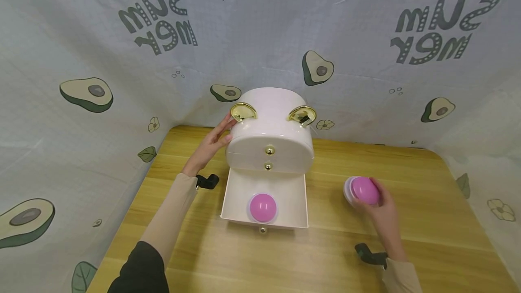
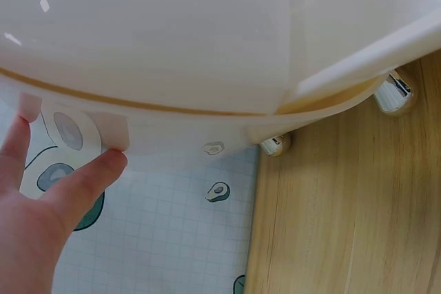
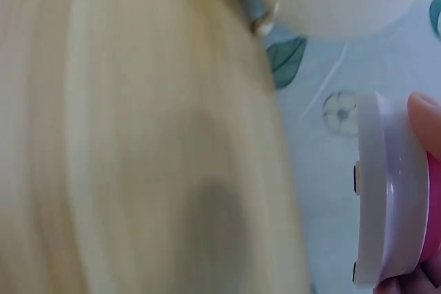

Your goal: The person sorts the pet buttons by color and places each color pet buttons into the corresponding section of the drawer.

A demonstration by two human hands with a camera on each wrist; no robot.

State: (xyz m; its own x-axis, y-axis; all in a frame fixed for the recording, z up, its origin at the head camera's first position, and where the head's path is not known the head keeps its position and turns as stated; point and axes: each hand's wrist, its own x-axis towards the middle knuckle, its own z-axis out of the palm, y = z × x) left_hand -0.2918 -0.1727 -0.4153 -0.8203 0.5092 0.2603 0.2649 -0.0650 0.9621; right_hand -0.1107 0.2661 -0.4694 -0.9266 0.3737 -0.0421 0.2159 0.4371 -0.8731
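Note:
A glossy white storage box with two gold ears stands at the table's back, its bottom drawer pulled out. Inside the drawer, near its front, lies a pink domed button on a round white base. My left hand touches the box's left side with extended fingers; in the left wrist view, fingertips press against the glossy wall. Off to the right, my right hand grips a second pink domed button. Its white base is tilted on edge in the right wrist view, with small dark feet underneath.
Gold knobs mark the box's upper front, and gold feet hold it off the wooden table. An avocado-print cloth hangs behind and around the table. Dark wrist mounts stick out from both wrists.

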